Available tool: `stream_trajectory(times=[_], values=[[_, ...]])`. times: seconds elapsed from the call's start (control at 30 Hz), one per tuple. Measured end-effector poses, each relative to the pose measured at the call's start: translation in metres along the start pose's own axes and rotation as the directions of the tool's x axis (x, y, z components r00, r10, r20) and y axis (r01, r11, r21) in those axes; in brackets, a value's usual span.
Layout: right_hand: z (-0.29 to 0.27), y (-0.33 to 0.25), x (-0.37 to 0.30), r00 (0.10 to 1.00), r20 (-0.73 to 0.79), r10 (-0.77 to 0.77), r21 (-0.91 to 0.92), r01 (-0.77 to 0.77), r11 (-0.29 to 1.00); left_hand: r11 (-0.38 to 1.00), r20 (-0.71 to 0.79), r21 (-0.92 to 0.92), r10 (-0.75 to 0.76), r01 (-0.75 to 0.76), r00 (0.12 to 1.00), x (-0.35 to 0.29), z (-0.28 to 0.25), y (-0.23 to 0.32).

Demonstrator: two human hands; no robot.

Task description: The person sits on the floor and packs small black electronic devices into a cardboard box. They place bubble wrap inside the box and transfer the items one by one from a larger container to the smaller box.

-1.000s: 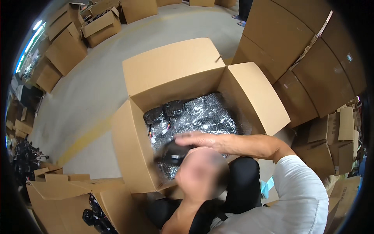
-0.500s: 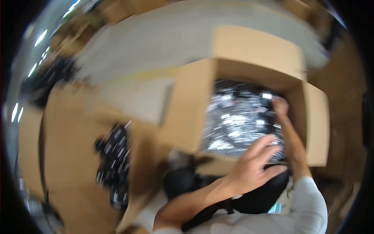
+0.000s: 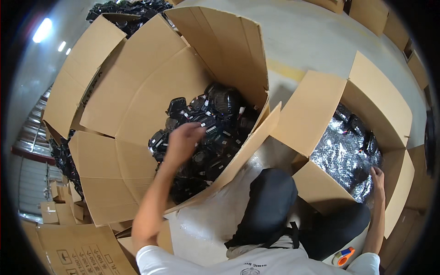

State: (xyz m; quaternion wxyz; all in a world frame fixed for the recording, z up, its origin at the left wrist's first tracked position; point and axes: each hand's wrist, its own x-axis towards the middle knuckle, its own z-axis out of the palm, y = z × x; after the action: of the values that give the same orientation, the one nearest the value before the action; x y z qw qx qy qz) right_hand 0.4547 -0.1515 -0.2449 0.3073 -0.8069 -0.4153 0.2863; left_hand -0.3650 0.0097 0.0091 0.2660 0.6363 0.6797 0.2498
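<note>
My left hand (image 3: pixel 184 140) is over a heap of black plastic-wrapped parts (image 3: pixel 220 107) in the large cardboard box on the left. Its fingers are apart and reach toward the heap, slightly blurred at the tips, with nothing visible held. On the right, my right hand (image 3: pixel 377 178) is inside a smaller open carton (image 3: pixel 316 114), at the near right edge of its load. Its fingers are curled against shiny wrapped black parts (image 3: pixel 341 151); what they grip, if anything, is hidden. Small white tags or connectors dot the left heap.
The large box's flap (image 3: pixel 224 41) stands up at the back. My bent legs (image 3: pixel 268 201) lie between the boxes. An orange tape roll (image 3: pixel 343 256) lies at the lower right. More black bundles (image 3: pixel 128 11) fill boxes at the far left, and a printed carton (image 3: pixel 82 250) is at the lower left.
The view has swung left, bringing the large box toward the middle. My left hand has moved from near the smaller carton to the heap on the left. My right hand remains in the smaller carton.
</note>
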Motion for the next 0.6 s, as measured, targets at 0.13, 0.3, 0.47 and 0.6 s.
stream_trajectory(times=[0.13,0.3,0.47,0.6], values=[[0.015,-0.056,-0.066,0.983,0.156,0.097,0.031,-0.103,0.994,0.691,0.038,0.256,-0.706,0.676,0.707,-0.056,-0.023,-0.204],[0.003,-0.070,-0.100,0.969,0.167,0.180,-0.094,-0.166,0.982,0.382,0.149,-0.223,-0.896,0.897,0.418,-0.067,0.026,-0.218],[0.025,-0.077,-0.093,0.964,0.250,0.090,-0.179,-0.046,0.983,0.459,0.006,-0.497,-0.846,0.736,0.532,-0.077,0.050,-0.248],[0.026,-0.078,-0.099,0.963,0.264,-0.051,-0.299,0.132,0.945,0.517,0.024,-0.513,-0.789,0.685,0.613,-0.073,0.043,-0.247]])
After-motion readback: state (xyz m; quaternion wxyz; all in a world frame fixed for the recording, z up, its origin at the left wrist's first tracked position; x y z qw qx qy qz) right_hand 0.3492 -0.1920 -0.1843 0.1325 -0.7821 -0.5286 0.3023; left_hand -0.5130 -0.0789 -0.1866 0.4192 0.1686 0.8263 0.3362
